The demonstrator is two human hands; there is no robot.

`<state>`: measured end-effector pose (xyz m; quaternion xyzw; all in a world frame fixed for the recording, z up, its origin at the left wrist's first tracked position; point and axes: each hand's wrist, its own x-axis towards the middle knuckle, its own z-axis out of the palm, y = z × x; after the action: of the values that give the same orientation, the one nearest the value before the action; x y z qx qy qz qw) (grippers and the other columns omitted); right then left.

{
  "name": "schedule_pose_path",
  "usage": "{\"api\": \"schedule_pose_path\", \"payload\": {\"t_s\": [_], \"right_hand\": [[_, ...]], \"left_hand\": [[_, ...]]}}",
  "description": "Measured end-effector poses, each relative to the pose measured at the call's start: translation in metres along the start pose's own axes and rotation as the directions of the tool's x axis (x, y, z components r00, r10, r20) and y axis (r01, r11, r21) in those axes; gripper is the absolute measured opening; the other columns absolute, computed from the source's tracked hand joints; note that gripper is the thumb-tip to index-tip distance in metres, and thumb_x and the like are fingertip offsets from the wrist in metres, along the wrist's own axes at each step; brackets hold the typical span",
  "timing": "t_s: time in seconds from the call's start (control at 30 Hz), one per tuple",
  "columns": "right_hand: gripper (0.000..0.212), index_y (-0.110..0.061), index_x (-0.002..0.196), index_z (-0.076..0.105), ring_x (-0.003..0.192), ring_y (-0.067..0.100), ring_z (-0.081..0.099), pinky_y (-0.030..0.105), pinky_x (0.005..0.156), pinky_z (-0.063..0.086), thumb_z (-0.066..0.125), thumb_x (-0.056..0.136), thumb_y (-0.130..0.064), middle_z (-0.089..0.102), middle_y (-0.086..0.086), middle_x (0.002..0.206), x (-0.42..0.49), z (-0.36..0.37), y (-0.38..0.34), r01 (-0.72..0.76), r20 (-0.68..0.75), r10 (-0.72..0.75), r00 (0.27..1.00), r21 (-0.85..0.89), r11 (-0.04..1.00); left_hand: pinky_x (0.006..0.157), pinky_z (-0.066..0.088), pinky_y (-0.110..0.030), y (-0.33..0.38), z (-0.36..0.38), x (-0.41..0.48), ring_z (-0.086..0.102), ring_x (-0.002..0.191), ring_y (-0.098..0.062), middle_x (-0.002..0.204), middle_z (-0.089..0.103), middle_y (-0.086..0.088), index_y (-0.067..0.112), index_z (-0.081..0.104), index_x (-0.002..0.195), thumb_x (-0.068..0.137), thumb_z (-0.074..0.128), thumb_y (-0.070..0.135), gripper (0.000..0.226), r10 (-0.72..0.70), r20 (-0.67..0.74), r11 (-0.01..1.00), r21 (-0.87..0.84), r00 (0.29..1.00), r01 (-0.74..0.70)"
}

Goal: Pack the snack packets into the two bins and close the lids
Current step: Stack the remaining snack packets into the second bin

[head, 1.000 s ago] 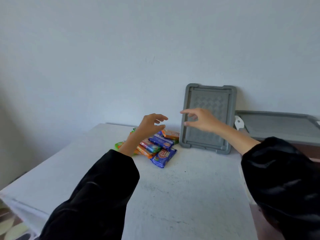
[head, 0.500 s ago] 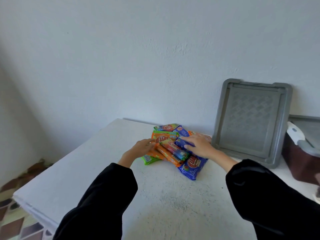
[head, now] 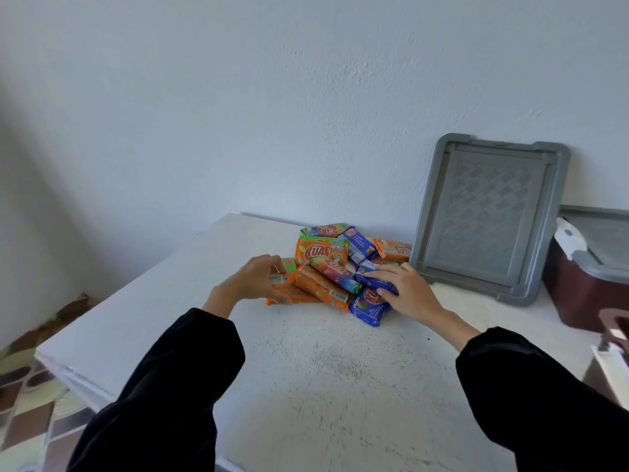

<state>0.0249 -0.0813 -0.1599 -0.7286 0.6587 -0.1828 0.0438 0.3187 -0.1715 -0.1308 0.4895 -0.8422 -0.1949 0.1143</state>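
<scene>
A pile of several snack packets (head: 326,257), orange, blue and green, lies on the white table (head: 323,369) near the wall. My left hand (head: 252,281) grips an orange packet (head: 287,292) at the pile's left edge. My right hand (head: 406,289) closes on a blue packet (head: 374,279) at the right side, above another blue packet (head: 367,306). A grey lid (head: 490,216) leans upright against the wall. A dark red bin (head: 585,287) with a grey lid (head: 609,243) on top sits at the far right, partly cut off.
A second dark red bin's rim (head: 612,321) shows at the right edge. The table's left edge drops to a patterned tiled floor (head: 23,396). The white wall runs close behind the pile.
Both hands came down from in front of the leaning lid onto the pile. The left hand has closed on an orange packet, the right on a blue one. The camera turned left and down.
</scene>
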Motion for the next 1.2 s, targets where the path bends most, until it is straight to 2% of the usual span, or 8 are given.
{"api": "schedule_pose_path", "payload": {"t_s": [0.17, 0.3, 0.43, 0.57, 0.67, 0.93, 1.07, 1.2], "right_hand": [[0.055, -0.033, 0.14, 0.036, 0.132, 0.027, 0.028, 0.036, 0.106, 0.029, 0.057, 0.089, -0.03, 0.035, 0.008, 0.145, 0.011, -0.01, 0.001, -0.037, 0.165, 0.039, 0.986, -0.018, 0.999], [0.061, -0.039, 0.145, 0.019, 0.125, 0.034, 0.036, 0.036, 0.099, 0.034, 0.049, 0.093, -0.04, 0.034, 0.016, 0.141, 0.018, -0.007, -0.004, -0.094, 0.299, 0.138, 0.944, -0.157, 0.983], [0.065, -0.04, 0.145, 0.019, 0.117, 0.034, 0.042, 0.03, 0.084, 0.032, 0.052, 0.089, -0.047, 0.04, 0.018, 0.129, 0.017, -0.014, -0.012, -0.112, 0.312, 0.169, 0.935, -0.193, 0.975], [0.071, -0.04, 0.146, 0.012, 0.123, 0.036, 0.04, 0.034, 0.096, 0.035, 0.053, 0.089, -0.044, 0.037, 0.021, 0.136, 0.016, -0.021, -0.02, -0.086, 0.383, 0.178, 0.906, -0.245, 0.966], [0.074, -0.038, 0.146, 0.017, 0.123, 0.034, 0.041, 0.033, 0.089, 0.037, 0.06, 0.086, -0.036, 0.039, 0.02, 0.136, 0.012, -0.025, -0.024, -0.094, 0.389, 0.172, 0.905, -0.21, 0.973], [0.071, -0.033, 0.143, 0.029, 0.113, 0.03, 0.05, 0.03, 0.079, 0.037, 0.066, 0.082, -0.03, 0.052, 0.018, 0.126, -0.015, -0.032, -0.028, -0.082, 0.376, 0.125, 0.918, -0.13, 0.988], [0.072, -0.033, 0.138, 0.04, 0.113, 0.027, 0.052, 0.033, 0.087, 0.042, 0.072, 0.075, -0.021, 0.053, 0.01, 0.133, -0.028, -0.037, -0.028, -0.065, 0.368, 0.08, 0.927, -0.052, 0.997], [0.072, -0.035, 0.137, 0.04, 0.122, 0.027, 0.048, 0.038, 0.099, 0.042, 0.072, 0.075, -0.016, 0.045, 0.007, 0.142, -0.039, -0.049, -0.026, -0.052, 0.396, 0.044, 0.917, 0.011, 0.999]], "left_hand": [[0.075, 0.041, -0.028, 0.001, -0.007, -0.02, 0.05, 0.091, -0.018, 0.098, 0.052, 0.001, 0.017, 0.046, 0.09, 0.056, 0.087, 0.036, 0.057, -0.03, 0.108, 0.994, 0.111, 0.994, 0.018], [0.094, 0.042, -0.035, 0.0, -0.003, -0.033, 0.045, 0.106, -0.018, 0.112, 0.049, 0.0, 0.02, 0.049, 0.114, 0.059, 0.084, 0.04, 0.069, -0.051, 0.164, 0.988, 0.15, 0.985, 0.026], [0.103, 0.034, -0.034, 0.006, 0.011, -0.045, 0.038, 0.12, -0.019, 0.128, 0.045, -0.001, 0.02, 0.046, 0.134, 0.058, 0.083, 0.047, 0.089, -0.026, 0.089, 0.988, 0.154, 0.996, 0.012], [0.092, 0.035, -0.025, 0.005, 0.024, -0.057, 0.048, 0.115, -0.021, 0.122, 0.053, -0.004, 0.018, 0.056, 0.128, 0.061, 0.082, 0.04, 0.075, -0.017, -0.045, 0.999, 0.042, 0.999, 0.019], [0.083, 0.034, -0.025, 0.008, 0.025, -0.061, 0.051, 0.106, -0.022, 0.115, 0.059, -0.007, 0.021, 0.06, 0.123, 0.067, 0.079, 0.038, 0.062, -0.015, -0.063, 0.997, 0.076, 0.998, 0.02], [0.08, 0.034, -0.025, 0.015, 0.027, -0.082, 0.044, 0.096, -0.016, 0.102, 0.048, -0.001, 0.032, 0.054, 0.128, 0.066, 0.078, 0.044, 0.069, -0.097, -0.022, 0.988, 0.118, 0.995, 0.098], [0.079, 0.034, -0.025, 0.021, 0.028, -0.099, 0.041, 0.094, -0.017, 0.1, 0.044, -0.004, 0.03, 0.043, 0.137, 0.066, 0.078, 0.045, 0.08, -0.159, 0.014, 0.976, 0.153, 0.987, 0.155], [0.079, 0.033, -0.022, 0.029, 0.026, -0.11, 0.045, 0.102, -0.018, 0.112, 0.054, -0.007, 0.014, 0.055, 0.127, 0.065, 0.079, 0.043, 0.073, -0.275, 0.018, 0.95, 0.161, 0.961, 0.268]]}}
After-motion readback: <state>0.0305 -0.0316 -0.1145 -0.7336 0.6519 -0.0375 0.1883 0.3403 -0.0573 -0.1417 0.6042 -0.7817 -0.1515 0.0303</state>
